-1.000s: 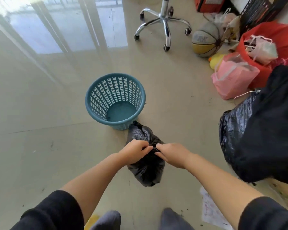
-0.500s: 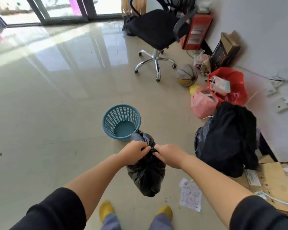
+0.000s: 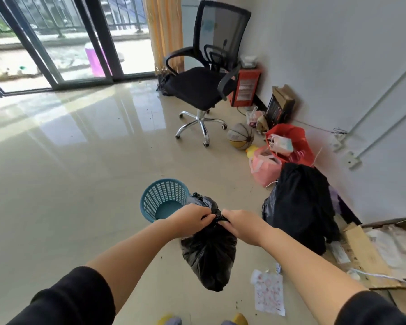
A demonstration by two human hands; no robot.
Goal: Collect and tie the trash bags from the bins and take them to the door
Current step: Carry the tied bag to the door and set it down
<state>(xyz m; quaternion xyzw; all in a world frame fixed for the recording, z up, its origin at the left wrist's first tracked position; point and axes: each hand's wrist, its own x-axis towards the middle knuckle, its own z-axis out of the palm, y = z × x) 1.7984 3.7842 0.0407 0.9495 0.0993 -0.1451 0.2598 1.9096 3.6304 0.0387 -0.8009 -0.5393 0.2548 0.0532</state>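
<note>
A small black trash bag (image 3: 209, 256) hangs in the air in front of me, full and bunched at its neck. My left hand (image 3: 192, 219) and my right hand (image 3: 242, 225) both grip the gathered neck, knuckles almost touching. Just behind the bag on the floor stands a teal lattice bin (image 3: 161, 199) with no liner in it. A larger black bag (image 3: 298, 207) sits on the floor to the right, near the wall.
A black office chair (image 3: 202, 87) stands ahead, with a basketball (image 3: 240, 139), red bag (image 3: 291, 144) and pink bag (image 3: 264, 168) along the right wall. Flattened cardboard (image 3: 366, 254) and a printed paper (image 3: 268, 292) lie at the right. Glass sliding doors (image 3: 63, 43) are at the back left.
The view has risen and the floor has dropped away: the bag, held by both hands throughout, has come up off the floor and now hangs higher above the bin.
</note>
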